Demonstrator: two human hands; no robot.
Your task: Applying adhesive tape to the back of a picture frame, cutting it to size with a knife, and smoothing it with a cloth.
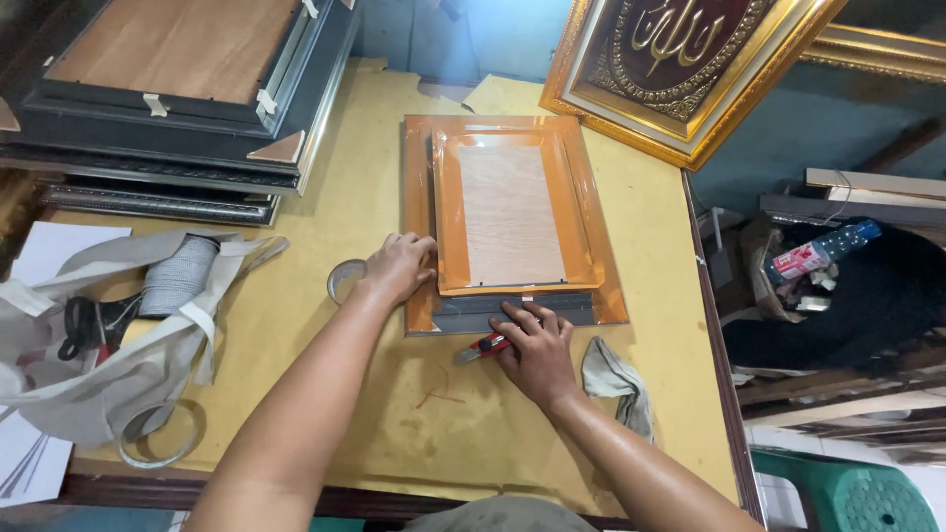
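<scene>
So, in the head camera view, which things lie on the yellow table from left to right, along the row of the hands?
Scissors → spool of grey cord → tape roll → left hand → right hand → grey rag.

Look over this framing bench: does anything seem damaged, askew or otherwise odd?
The yellow board covering the table is worn: its far edge is ragged and torn, and red scratches mark it near the right hand. The orange frame under both hands lies roughly square. A grey rag lies crumpled beside it.
</scene>
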